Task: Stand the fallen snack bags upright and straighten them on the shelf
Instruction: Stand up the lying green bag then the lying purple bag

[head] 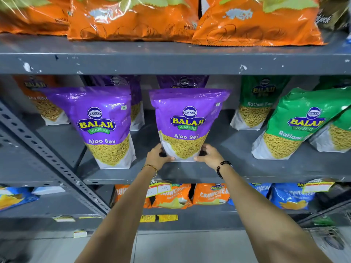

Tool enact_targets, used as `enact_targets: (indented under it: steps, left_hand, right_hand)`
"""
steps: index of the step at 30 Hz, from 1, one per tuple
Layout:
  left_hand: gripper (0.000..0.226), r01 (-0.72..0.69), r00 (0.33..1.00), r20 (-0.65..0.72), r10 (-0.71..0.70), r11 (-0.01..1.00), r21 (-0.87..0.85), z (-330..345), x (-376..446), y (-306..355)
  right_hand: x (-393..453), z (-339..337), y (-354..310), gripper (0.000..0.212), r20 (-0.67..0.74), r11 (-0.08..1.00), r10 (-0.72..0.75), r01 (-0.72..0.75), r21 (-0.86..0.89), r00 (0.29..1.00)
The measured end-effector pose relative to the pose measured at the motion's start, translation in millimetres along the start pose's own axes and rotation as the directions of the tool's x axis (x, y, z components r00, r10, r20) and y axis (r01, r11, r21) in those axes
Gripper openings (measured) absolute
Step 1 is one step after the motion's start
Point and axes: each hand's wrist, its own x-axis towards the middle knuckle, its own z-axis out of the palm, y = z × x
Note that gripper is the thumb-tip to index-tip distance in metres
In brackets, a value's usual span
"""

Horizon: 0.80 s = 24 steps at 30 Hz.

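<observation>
Item: purple bag (187, 124), labelled Aloo Sev. Position: upright, facing front, at the middle of the grey shelf (237, 168), near its front edge. Held at its two bottom corners. Left hand (158, 155) cups the lower left corner, right hand (208, 154) the lower right; the fingers of both are closed on the bag, thumbs along the base seam.

Handling, as a judgement: a glossy film pouch, light, soft in the upper half, firmer low down where the contents sit. Surface looks slippery. Contents are thin fried strands, brittle, so squeezing the belly would crush them. Best taken low, at the base corners, and nudged square; the flat bottom should keep it standing.

Adjacent: second purple bag (103, 128) to the left, upright, leaning slightly, apart from the first. More purple bags stand behind both. To the right, green bags (296, 126), the front ones tilted left and resting on each other; these likely need straightening next. Far left rear, an orange bag (43, 103).

Shelf above: large orange bags (133, 19). Shelf below: small orange and blue packets (210, 195), with price tags.
</observation>
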Motion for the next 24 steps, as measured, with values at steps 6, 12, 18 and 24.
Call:
enact_targets:
  steps: [6, 12, 18, 24]
  left_hand:
    - [0.052, 0.001, 1.0, 0.018, -0.001, 1.0, 0.026, 1.0, -13.5, 0.0]
    - [0.053, 0.005, 1.0, 0.028, -0.006, 0.998, 0.059, 1.6, -20.1, 1.1]
    - [0.053, 0.012, 1.0, 0.018, -0.014, 0.996, 0.088, 1.5, -20.7, 1.6]
    - [0.055, 0.022, 1.0, 0.011, -0.023, 0.996, 0.09, 1.4, -21.2, 1.2]
  right_hand:
    - [-13.6, 1.0, 2.5, 0.059, -0.012, 0.999, -0.019, 0.018, -0.043, 1.0]
    - [-20.7, 2.9, 4.6, 0.06, -0.037, 0.998, -0.001, -0.002, -0.064, 0.999]
    - [-23.3, 4.0, 3.3, 0.059, -0.047, 0.998, 0.01, -0.014, -0.066, 0.999]
    - [-23.8, 3.5, 2.0, 0.058, -0.041, 0.997, 0.014, -0.017, -0.074, 0.999]
